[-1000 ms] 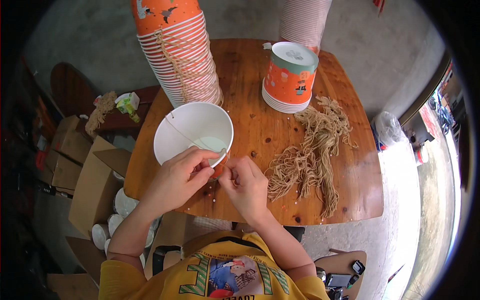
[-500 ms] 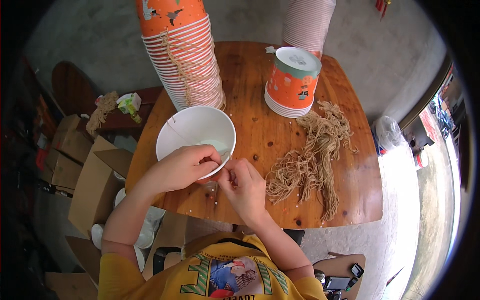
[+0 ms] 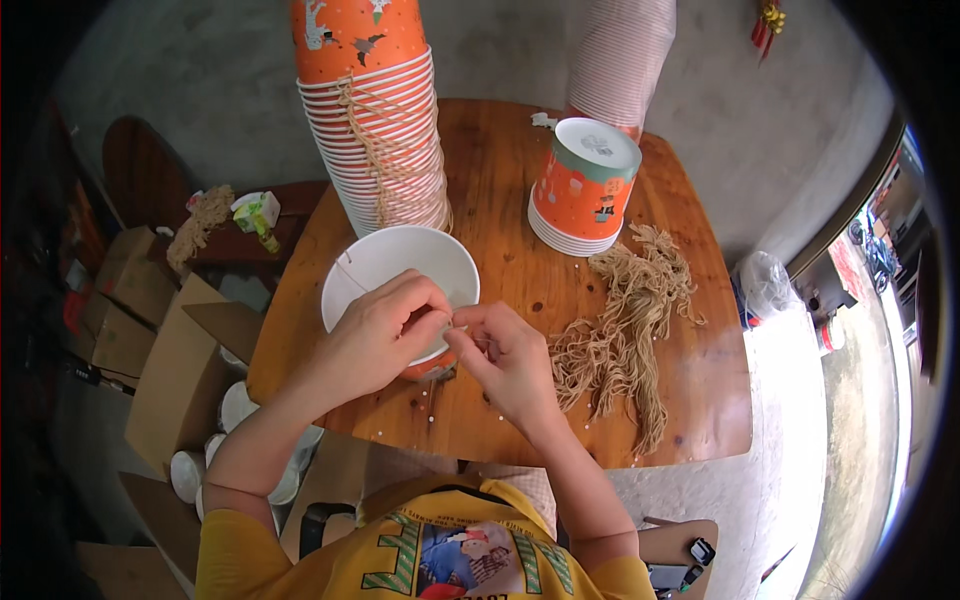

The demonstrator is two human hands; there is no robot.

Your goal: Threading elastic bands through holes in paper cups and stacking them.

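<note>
A white-lined orange paper bucket (image 3: 385,262) stands upright near the table's front edge. My left hand (image 3: 385,330) grips its near rim, fingers pinched on a thin tan string (image 3: 352,275) that crosses the opening. My right hand (image 3: 505,358) sits just to the right, fingertips pinching the same string at the rim. A pile of loose tan strings (image 3: 625,330) lies to the right of my right hand.
A tall stack of orange buckets (image 3: 372,110) tied with string rises behind the bucket. A short upside-down stack (image 3: 582,185) and a striped stack (image 3: 620,55) stand at the back right. Cardboard boxes (image 3: 170,380) and white lids (image 3: 235,410) lie left of the round wooden table (image 3: 500,170).
Both hands stayed at the bucket's near rim; the left fingers shifted further over the rim while the right fingertips closed in on the string.
</note>
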